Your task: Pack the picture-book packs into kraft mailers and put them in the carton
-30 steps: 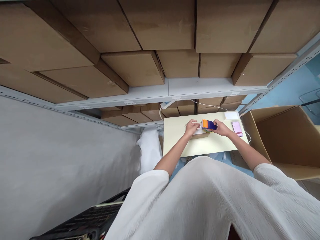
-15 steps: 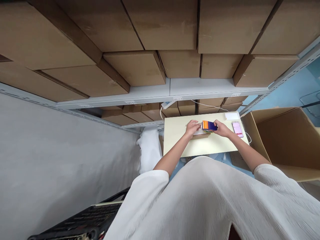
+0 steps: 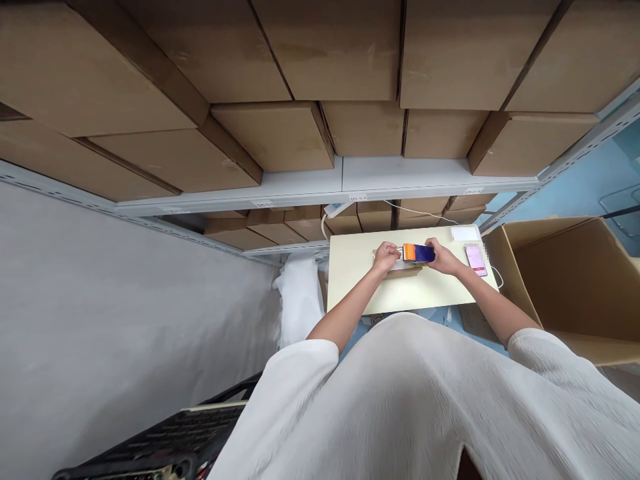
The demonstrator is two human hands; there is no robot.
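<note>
- The right hand (image 3: 443, 259) has its fingers closed around the blue end of a tape dispenser (image 3: 418, 253) (orange at its left end, blue at its right), held just over a small cardboard box (image 3: 403, 270).
- The left hand (image 3: 386, 255) sits at the dispenser's orange end with its fingers curled and pinched together; whether they grip a strip of tape or only press on the box top is too small to tell.
- The small box lies on the pale yellow bench (image 3: 350, 280), directly under the dispenser, with both hands touching or just over it.
- Right of the dispenser, near the right hand, a phone (image 3: 475, 259) with a pink screen lies flat on the bench; a white card (image 3: 465, 233) lies beyond it, toward the bench's far corner.
- Further right of the dispenser, off the bench, stands a large open carton (image 3: 570, 280).
- Beyond the dispenser, a grey shelf (image 3: 345, 181) carries stacked brown cartons (image 3: 280, 137).
- Left of the bench, a white bag (image 3: 299, 300) (crumpled) hangs down.
</note>
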